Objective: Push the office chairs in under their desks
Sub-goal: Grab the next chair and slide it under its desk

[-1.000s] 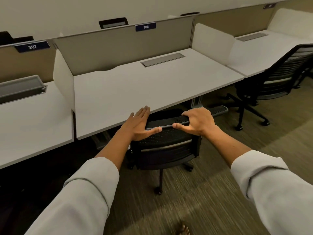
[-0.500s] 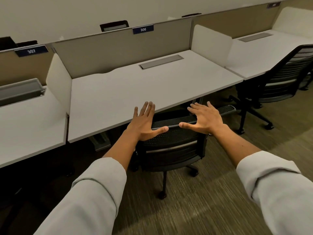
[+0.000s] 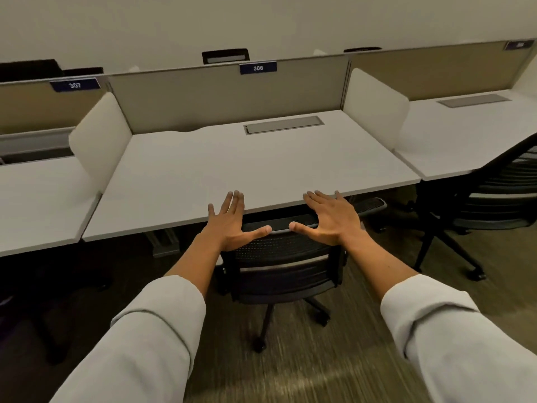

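Observation:
A black mesh-backed office chair (image 3: 286, 271) stands with its seat tucked under the white desk (image 3: 232, 167) marked 306; only its backrest, one armrest and wheeled base show. My left hand (image 3: 232, 225) and my right hand (image 3: 328, 219) hover flat over the top rail of the backrest, fingers spread, thumbs pointing at each other. Neither hand grips the rail; whether the palms touch it I cannot tell. A second black office chair (image 3: 494, 199) stands at the right, pulled out from the neighbouring desk (image 3: 453, 132).
White side dividers (image 3: 98, 141) and a beige back panel (image 3: 229, 100) enclose desk 306. Desk 307 (image 3: 37, 199) lies to the left, dark underneath. A grey cable flap (image 3: 283, 124) sits in the desktop. Striped carpet (image 3: 305, 367) covers the floor behind the chair.
My right hand has let go of the backrest rail and opened flat. Both hands now have spread fingers. The chair has slid further under desk 306, and my view has turned to face it squarely.

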